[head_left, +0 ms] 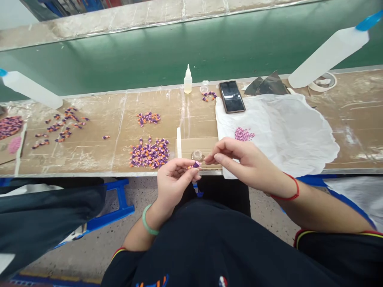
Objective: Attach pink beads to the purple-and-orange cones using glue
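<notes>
Purple-and-orange pieces (pixel 54 127) are lying scattered over the left end of the bench (pixel 95 159), one stray piece (pixel 106 137) sitting apart. Next right, a small cluster (pixel 149 118) is lying behind a bigger pile (pixel 149 153), white strip (pixel 178 142) just beside. Left hand (pixel 170 181): grip is narrow, thumb and index pinching one purple piece (pixel 196 164) near the bench's front edge. Dropper bottle (pixel 188 83) is standing upright further back; a small round container (pixel 196 154) is sitting just behind the held piece. Right hand (pixel 247 161) is hovering close by, grip fairly narrow; can't tell if it's holding anything tiny. Phone (pixel 232 97) is lying behind that hand, partly on the white cloth (pixel 287 135), where pink beads (pixel 243 134) are lying loose. Tape roll (pixel 324 81) is lying at far right. Status: I'm reading this as mid-piece, one being worked and not yet set down. Beads aren't used up. Piles are looking well stocked, but I can't tell finished from waiting at this size.
</notes>
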`<state>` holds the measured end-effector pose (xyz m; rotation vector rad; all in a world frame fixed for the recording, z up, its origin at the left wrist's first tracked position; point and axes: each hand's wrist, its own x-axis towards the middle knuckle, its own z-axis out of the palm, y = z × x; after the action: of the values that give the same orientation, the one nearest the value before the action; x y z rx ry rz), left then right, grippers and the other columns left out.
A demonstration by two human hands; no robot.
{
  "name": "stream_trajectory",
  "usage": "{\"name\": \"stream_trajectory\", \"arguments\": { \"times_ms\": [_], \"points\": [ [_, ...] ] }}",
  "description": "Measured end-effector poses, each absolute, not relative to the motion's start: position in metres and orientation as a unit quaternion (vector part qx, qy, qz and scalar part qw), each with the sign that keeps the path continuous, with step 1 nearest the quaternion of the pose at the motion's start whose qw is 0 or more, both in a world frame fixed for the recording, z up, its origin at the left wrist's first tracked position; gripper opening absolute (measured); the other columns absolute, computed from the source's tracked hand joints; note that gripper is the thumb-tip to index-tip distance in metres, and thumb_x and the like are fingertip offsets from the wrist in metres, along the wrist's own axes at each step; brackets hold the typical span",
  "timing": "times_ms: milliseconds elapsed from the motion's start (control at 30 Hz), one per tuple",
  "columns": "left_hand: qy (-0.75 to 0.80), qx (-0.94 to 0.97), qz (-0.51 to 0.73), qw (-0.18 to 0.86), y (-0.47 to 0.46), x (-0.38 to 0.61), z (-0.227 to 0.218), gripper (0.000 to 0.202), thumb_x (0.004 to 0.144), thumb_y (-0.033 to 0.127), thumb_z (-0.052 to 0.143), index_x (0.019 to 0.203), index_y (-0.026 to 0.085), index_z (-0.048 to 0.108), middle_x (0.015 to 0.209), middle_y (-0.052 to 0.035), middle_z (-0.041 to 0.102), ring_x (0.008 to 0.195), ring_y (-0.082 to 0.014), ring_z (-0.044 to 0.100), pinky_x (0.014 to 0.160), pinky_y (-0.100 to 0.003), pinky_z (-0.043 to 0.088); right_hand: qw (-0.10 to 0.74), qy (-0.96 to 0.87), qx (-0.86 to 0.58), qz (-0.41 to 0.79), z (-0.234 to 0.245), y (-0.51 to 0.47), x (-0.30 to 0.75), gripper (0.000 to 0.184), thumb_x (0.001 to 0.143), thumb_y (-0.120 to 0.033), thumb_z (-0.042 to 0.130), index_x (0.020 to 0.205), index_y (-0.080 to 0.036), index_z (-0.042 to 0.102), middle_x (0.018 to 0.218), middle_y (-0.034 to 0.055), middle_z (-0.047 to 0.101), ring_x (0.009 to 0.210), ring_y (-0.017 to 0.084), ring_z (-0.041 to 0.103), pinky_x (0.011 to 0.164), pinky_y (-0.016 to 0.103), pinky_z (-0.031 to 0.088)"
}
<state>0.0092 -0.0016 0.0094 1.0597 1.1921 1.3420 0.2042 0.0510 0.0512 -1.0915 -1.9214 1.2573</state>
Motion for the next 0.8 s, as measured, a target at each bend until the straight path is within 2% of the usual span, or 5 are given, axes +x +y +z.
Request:
{"name": "stream_trajectory", "arguments": {
  "times_ms": [100,233,433,567,800],
  "points": [
    [0.525,0.574,0.506,0.373,0.011,-0.005,0.000,0.007,0.082,0.028,0.075,0.081,0.021,0.074,0.075,-0.0034,0.076,0.060,-0.0138,0.066,0.059,-0.025,0.054,0.312,-0.683,-0.466,0.468,0.042,0.054,0.221,0.015,0.092,-0.036,0.061,0.086,-0.022,0.061,0.089,0.0060,0.076,0.086,0.022,0.073,0.079,0.037,0.061],
    [0.584,0.678,0.380,0.235,0.035,-0.046,-0.021,0.011,0.084,0.023,0.064,0.078,0.022,0.072,0.071,-0.0032,0.071,0.061,-0.0155,0.059,0.063,-0.028,0.048,0.346,-0.599,-0.561,0.455,0.018,0.055,0.250,0.029,0.087,-0.050,0.065,0.086,-0.022,0.061,0.088,0.0071,0.075,0.085,0.024,0.073,0.082,0.044,0.061],
    [0.639,0.707,0.231,0.196,0.067,-0.111,-0.029,0.016,0.083,0.031,0.063,0.085,0.019,0.074,0.088,-0.0079,0.072,0.082,-0.0212,0.063,0.079,-0.033,0.049,0.356,-0.503,-0.642,0.456,-0.011,0.054,0.278,0.036,0.079,-0.056,0.069,0.083,-0.021,0.062,0.086,0.0097,0.074,0.083,0.025,0.071,0.085,0.047,0.059],
    [0.744,0.616,0.218,0.138,0.113,-0.140,-0.029,0.028,0.084,0.035,0.060,0.097,0.015,0.074,0.096,-0.0082,0.073,0.077,-0.0190,0.063,0.079,-0.031,0.049,0.367,-0.482,-0.659,0.446,-0.015,0.055,0.281,0.034,0.079,-0.055,0.070,0.084,-0.021,0.063,0.089,0.0090,0.074,0.087,0.026,0.071,0.089,0.049,0.057],
    [0.844,0.508,0.127,0.112,0.185,-0.151,-0.033,0.025,0.076,0.038,0.066,0.082,0.015,0.072,0.087,-0.0109,0.075,0.088,-0.0262,0.066,0.084,-0.034,0.049,0.393,-0.476,-0.637,0.462,-0.018,0.061,0.279,0.027,0.080,-0.048,0.071,0.081,-0.022,0.062,0.081,0.0086,0.074,0.081,0.025,0.072,0.081,0.044,0.059]
  ]
}}
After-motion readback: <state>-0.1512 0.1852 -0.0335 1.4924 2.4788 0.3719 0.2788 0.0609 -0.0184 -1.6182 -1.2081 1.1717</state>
